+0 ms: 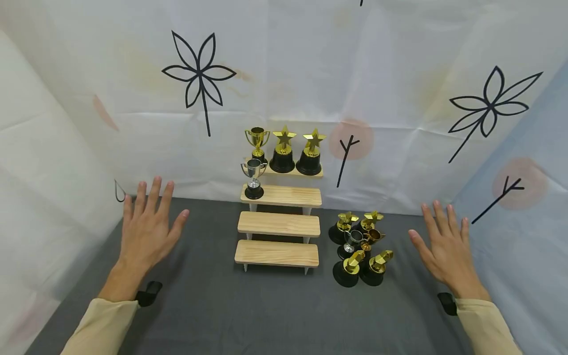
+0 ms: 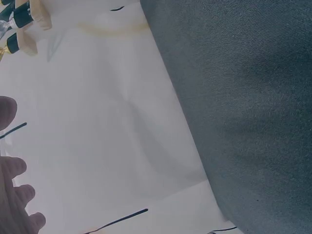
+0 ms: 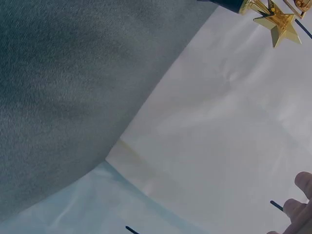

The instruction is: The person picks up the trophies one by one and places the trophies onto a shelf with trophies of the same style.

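Observation:
My left hand (image 1: 148, 231), fingers spread and holding nothing, is left of a stepped wooden stand (image 1: 278, 225). To the right of the small trophies, my right hand (image 1: 448, 254) is spread too, with nothing in it. On the stand's top step are a gold cup trophy (image 1: 257, 140) and two gold star trophies (image 1: 282, 159). A silver cup trophy (image 1: 254, 175) occupies the left end of the step below. Grouped on the table right of the stand are several trophies: gold star ones (image 1: 341, 228), a silver cup (image 1: 353, 240), a bronze-coloured cup (image 1: 373, 235) and gold-topped ones (image 1: 374, 270).
A dark grey cloth (image 1: 199, 305) covers the table. Behind it hangs a white backdrop (image 1: 288, 59) with line-drawn flowers, and fabric walls (image 1: 532, 212) close in both sides. The stand's two lower steps (image 1: 277, 252) are bare wood.

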The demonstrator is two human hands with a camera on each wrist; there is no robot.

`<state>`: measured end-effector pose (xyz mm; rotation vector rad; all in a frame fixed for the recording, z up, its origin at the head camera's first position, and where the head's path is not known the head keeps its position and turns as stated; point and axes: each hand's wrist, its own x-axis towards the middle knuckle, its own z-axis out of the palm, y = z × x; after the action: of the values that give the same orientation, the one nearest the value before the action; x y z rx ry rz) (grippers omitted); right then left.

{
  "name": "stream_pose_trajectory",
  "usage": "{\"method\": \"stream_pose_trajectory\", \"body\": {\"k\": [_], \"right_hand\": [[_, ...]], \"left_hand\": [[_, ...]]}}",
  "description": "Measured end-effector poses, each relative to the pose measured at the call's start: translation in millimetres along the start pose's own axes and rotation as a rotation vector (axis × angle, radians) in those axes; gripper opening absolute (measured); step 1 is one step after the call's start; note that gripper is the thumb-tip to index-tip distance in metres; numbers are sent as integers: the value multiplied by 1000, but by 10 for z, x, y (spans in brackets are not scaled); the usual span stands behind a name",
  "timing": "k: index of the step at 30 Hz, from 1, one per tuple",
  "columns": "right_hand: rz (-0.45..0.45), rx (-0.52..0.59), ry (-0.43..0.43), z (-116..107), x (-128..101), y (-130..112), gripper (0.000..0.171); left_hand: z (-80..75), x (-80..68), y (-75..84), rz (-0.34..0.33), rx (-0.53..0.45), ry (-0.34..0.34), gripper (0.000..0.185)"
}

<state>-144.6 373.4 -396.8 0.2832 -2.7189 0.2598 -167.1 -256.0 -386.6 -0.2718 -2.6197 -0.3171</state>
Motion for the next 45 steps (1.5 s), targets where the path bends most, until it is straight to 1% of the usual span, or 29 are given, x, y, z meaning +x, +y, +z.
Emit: {"method": "stream_pose_trajectory", "body": {"k": [2,5,8,10,13,16,21,24,27,32,37,40,45], "right_hand": [[-1,16,25,1,-16,-15,72],[-20,55,91,5,-31,-48,68],[-48,110,168,21,-59,-99,60],[-37,173,181,29,-96,-153,54],[26,274,150,40,-166,-250,45],[106,348,97,46,-242,-346,41],[200,419,32,68,-363,-485,38],[227,463,11,115,-430,-534,37],[236,519,6,196,-494,-547,36],[256,616,17,334,-578,-564,35],[289,708,34,420,-620,-592,35],[302,755,16,456,-642,-602,39],[337,733,-48,495,-662,-622,50]], "left_hand": [[13,-6,12,1,-20,19,73],[43,-22,53,20,-78,65,72],[98,-67,126,31,-171,98,68],[144,-108,199,21,-246,91,65],[237,-188,331,-25,-342,39,66],[344,-273,474,-50,-439,-43,71],[520,-382,661,-50,-620,-190,88],[617,-417,729,-47,-692,-241,99],[701,-435,779,-54,-731,-269,110],[826,-423,836,-63,-782,-278,119],[956,-403,862,-52,-820,-245,117],[1009,-400,869,-40,-828,-217,114],[1053,-397,877,-39,-825,-202,109]]}}
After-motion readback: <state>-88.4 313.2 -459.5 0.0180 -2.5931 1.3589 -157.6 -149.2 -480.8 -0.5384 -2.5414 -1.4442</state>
